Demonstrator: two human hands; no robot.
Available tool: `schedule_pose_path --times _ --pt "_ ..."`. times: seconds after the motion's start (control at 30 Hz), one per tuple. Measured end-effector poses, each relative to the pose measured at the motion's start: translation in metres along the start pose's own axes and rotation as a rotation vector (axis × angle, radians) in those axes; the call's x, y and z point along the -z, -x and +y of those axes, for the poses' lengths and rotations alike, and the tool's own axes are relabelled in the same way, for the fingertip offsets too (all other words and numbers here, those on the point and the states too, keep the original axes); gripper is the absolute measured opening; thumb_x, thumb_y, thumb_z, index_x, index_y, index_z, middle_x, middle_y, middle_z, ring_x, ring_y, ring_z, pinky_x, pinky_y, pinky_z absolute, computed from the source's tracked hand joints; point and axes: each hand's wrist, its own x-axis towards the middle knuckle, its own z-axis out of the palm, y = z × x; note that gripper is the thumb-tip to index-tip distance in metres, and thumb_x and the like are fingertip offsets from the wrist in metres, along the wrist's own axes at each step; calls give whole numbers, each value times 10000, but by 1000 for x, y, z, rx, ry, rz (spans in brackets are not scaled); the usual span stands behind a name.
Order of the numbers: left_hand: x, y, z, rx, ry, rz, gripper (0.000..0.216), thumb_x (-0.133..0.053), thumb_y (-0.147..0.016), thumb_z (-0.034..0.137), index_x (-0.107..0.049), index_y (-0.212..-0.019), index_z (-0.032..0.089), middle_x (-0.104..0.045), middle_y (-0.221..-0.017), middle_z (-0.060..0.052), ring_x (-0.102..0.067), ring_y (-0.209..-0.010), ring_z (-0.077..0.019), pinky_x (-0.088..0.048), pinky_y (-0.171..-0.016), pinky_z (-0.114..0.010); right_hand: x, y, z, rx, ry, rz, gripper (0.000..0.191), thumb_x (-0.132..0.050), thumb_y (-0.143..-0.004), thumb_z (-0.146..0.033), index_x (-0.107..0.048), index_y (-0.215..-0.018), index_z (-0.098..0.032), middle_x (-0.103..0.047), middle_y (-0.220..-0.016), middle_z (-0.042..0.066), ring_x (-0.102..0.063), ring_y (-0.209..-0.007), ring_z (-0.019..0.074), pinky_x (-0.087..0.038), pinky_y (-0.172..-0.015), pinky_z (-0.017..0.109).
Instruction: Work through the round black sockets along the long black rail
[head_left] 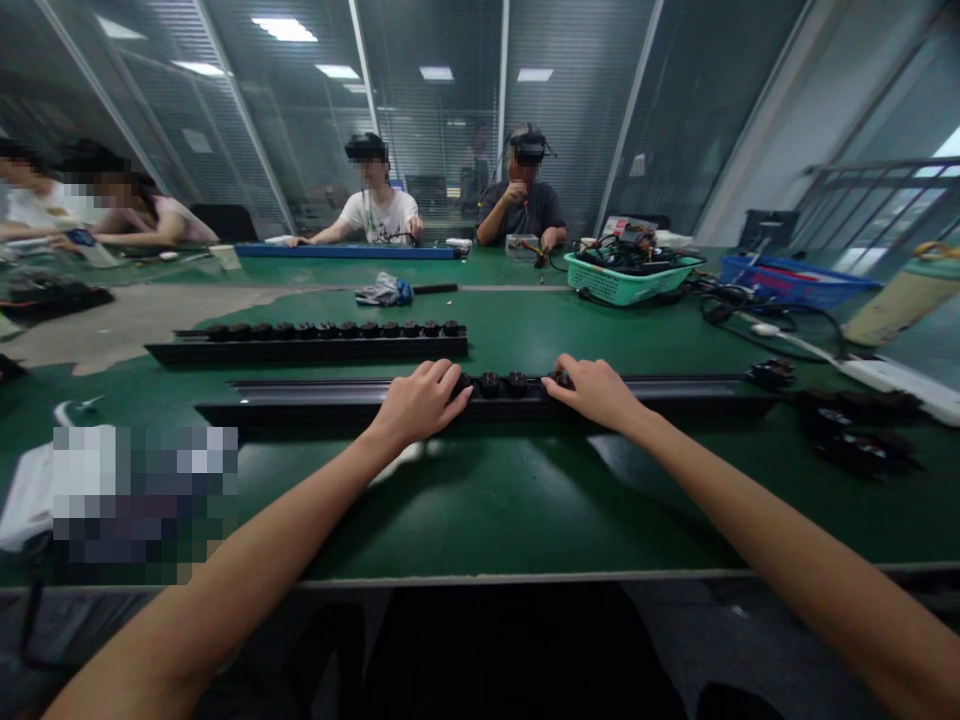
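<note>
A long black channel rail [322, 398] lies across the table in front of me, with small black rounded modules [516, 384] sitting in its middle. My left hand [424, 402] is closed at the rail, thumb and fingers round a black module at the left end of this group. On the right end, my right hand [596, 388] pinches another black module [561, 379] between thumb and fingers. Both fingertips partly cover what they hold. Behind, a second black rail [315, 350] carries a row of similar modules.
Loose black modules [859, 435] lie at right beside a white power strip [919, 388]. Further back are a green basket [630, 285] of cables, a blue basket [799, 285] and gloves [384, 290]. Co-workers sit across the table and at left. A blurred-out item [142, 495] lies front left.
</note>
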Motion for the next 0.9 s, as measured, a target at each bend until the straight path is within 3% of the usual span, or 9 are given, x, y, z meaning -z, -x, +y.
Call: schedule_pose_path --times 0.13,0.23,0.33,0.47,0.7,0.9 --pt "-3 -2 -5 63 25 42 472 -327 -1112 491 -637 -1285 179 -669 -1361 -172 -608 -1236 -310 -510 -712 -334 -9 7 21 68 -119 28 328 -472 -1073 -490 -629 -1114 -205 -758 -940 103 -701 -869 279 -456 -795 371" --pt "-10 -4 -8 52 16 65 493 -322 -1113 491 -660 -1242 156 -692 -1312 -185 -623 -1218 -322 -515 -907 -408 -19 12 29 148 -214 71 368 -463 -1070 -514 -625 -1181 -203 -756 -1008 116 -702 -896 278 -484 -815 385" --pt "-18 -5 -8 -66 14 89 533 -320 -1109 511 -652 -1299 139 -703 -1323 -184 -628 -1217 -329 -428 -1094 -484 -27 17 31 112 -284 138 414 -458 -1061 -542 -616 -1226 -197 -748 -994 112 -701 -884 277 -492 -803 386" --pt "-24 -6 -9 -103 62 117 562 -345 -1096 529 -632 -1358 123 -678 -1398 -194 -604 -1277 -333 -395 -1142 -480 -32 19 27 16 -319 178 428 -500 -1024 -594 -615 -1151 -201 -703 -830 65 -679 -796 269 -470 -739 366" --pt "-26 -4 -10 -143 27 165 592 -371 -1099 514 -605 -1477 123 -591 -1545 -205 -533 -1412 -342 -376 -1196 -496 -30 24 17 -67 -186 197 419 -478 -1031 -566 -634 -1174 -205 -755 -903 93 -692 -797 279 -446 -742 364" --pt "-35 -6 -14 -240 -20 245 544 -410 -1102 472 -622 -1518 191 -540 -1607 -204 -542 -1422 -353 -397 -1198 -540 -32 25 14 -132 -92 203 454 -450 -1027 -564 -655 -1205 -201 -765 -885 98 -700 -782 287 -409 -705 345"
